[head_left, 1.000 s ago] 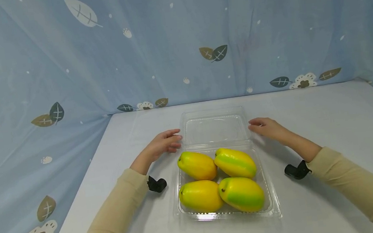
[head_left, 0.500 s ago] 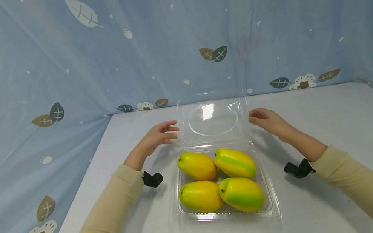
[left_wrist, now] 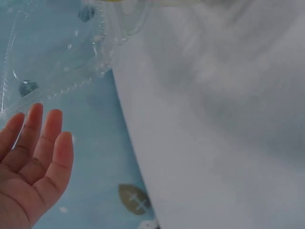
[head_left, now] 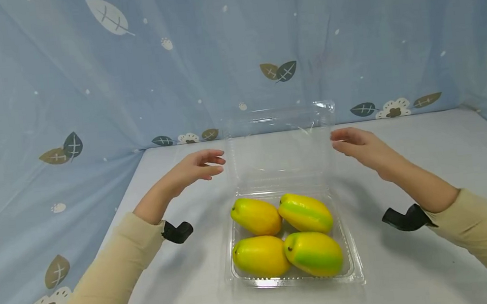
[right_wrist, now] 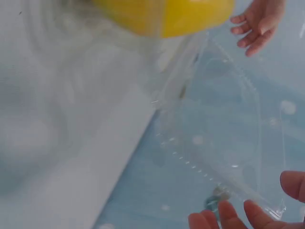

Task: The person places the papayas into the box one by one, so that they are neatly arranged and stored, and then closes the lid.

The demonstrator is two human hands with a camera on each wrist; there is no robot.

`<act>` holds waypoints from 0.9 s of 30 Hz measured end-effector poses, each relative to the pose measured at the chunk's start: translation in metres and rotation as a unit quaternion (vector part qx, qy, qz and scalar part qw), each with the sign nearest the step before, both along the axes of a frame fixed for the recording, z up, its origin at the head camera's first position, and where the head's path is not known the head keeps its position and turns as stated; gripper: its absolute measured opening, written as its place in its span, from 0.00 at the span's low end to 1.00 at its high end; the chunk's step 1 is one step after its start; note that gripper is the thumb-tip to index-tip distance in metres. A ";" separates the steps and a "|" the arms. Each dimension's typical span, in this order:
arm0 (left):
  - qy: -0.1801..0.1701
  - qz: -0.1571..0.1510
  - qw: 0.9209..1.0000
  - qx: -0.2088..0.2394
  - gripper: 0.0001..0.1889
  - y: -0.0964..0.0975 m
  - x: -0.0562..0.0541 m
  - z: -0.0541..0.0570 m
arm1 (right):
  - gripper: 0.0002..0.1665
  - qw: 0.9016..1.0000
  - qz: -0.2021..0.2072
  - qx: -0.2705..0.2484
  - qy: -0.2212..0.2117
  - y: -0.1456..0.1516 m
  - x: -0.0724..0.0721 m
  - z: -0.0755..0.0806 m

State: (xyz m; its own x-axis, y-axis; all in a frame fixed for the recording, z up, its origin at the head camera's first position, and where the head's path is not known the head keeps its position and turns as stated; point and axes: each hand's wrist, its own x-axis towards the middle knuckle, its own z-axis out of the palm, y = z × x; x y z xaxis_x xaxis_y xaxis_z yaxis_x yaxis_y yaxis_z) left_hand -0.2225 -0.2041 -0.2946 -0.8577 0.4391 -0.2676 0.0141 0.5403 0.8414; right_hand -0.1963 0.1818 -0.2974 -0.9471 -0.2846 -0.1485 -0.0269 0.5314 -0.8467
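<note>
A clear plastic clamshell box (head_left: 354,259) lies on the white table, holding several glossy yellow-green oval fruits (head_left: 261,256). Its hinged clear lid (head_left: 279,153) stands raised at the back. My left hand (head_left: 193,167) is beside the lid's left edge, fingers extended with the palm facing it. In the left wrist view the fingertips of that hand (left_wrist: 35,171) are right at the lid's edge (left_wrist: 57,81). On the other side my right hand (head_left: 365,149) has loosely bent fingers at the lid's right edge. Thumb and fingers (right_wrist: 228,213) are spread apart near a lid corner in the right wrist view.
Behind the table hangs a blue curtain (head_left: 199,67) with leaf prints, which also covers the left side. White tabletop (head_left: 416,272) surrounds the box. A black wrist mount (head_left: 177,232) sticks out of the left cuff, and another black mount (head_left: 406,218) out of the right.
The lid has swung up from lying back on the table to standing raised. Both hands have risen alongside it and moved slightly outward. The fruits have stayed in the box.
</note>
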 end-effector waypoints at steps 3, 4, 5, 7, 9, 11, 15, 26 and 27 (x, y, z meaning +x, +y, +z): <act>0.006 -0.013 1.000 -0.008 0.30 -0.002 0.007 0.011 | 0.33 1.000 0.009 0.000 0.023 0.003 0.010 0.008; 0.009 -0.017 1.000 -0.009 0.30 -0.003 0.010 0.014 | 0.33 0.999 0.012 0.002 0.033 0.004 0.013 0.010; 0.012 -0.021 1.000 -0.011 0.30 -0.004 0.012 0.017 | 0.32 0.999 0.013 0.006 0.043 0.006 0.016 0.012; 0.017 -0.027 0.999 -0.012 0.29 -0.005 0.018 0.022 | 0.30 0.998 0.014 0.014 0.066 0.009 0.023 0.016; 0.025 -0.036 0.999 -0.013 0.29 -0.006 0.023 0.025 | 0.29 0.996 0.013 0.023 0.086 0.012 0.030 0.019; 0.033 -0.042 0.998 -0.017 0.29 -0.008 0.029 0.028 | 0.28 0.994 0.012 0.030 0.102 0.015 0.035 0.021; 0.044 -0.052 0.997 -0.035 0.29 -0.011 0.040 0.033 | 0.27 0.992 0.021 0.039 0.121 0.022 0.045 0.023; 0.104 -0.051 0.993 -0.032 0.23 -0.012 0.073 0.048 | 0.14 0.991 0.057 -0.042 0.109 0.033 0.066 0.023; 0.118 -0.048 0.991 -0.032 0.22 -0.011 0.077 0.048 | 0.14 0.991 0.064 -0.052 0.107 0.034 0.068 0.023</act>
State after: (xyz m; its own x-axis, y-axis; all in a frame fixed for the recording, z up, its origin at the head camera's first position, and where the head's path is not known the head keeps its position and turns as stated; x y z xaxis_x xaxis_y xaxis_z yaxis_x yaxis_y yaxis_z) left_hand -0.1458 -0.2150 -0.2467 -0.8546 0.5107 -0.0940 0.2609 0.5787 0.7727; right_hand -0.1287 0.2156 -0.2743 -0.9091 -0.4073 0.0874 -0.2725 0.4227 -0.8643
